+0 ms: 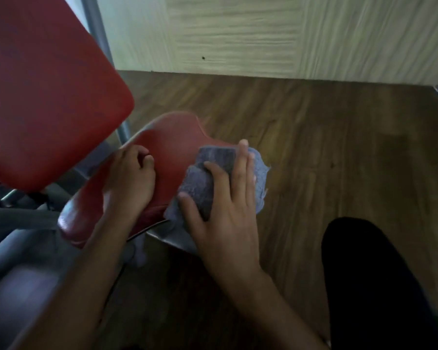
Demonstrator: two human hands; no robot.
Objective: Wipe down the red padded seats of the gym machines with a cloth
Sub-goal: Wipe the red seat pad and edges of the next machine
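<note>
Two forearms (276,301) reach forward to a red seat (173,147). Right hand (225,213) presses a grey cloth (200,188) against the seat's right edge, grip spread apart. Left hand (132,183) rests on the seat's top, grip curled together.

The right hand (228,215) lies flat on a bunched grey cloth (200,188), fingers spread and pressing it onto the near right edge of the red padded seat (172,147); part of the cloth hangs over that edge. The left hand (130,183) rests on the seat just beside it, fingers curled under, holding nothing. A large red back pad (43,97) tilts above on the left, on a grey metal frame (96,29); dark wooden floor (339,160) meets a pale wood-grain wall (263,34); a dark trouser leg (372,286) shows lower right.
</note>
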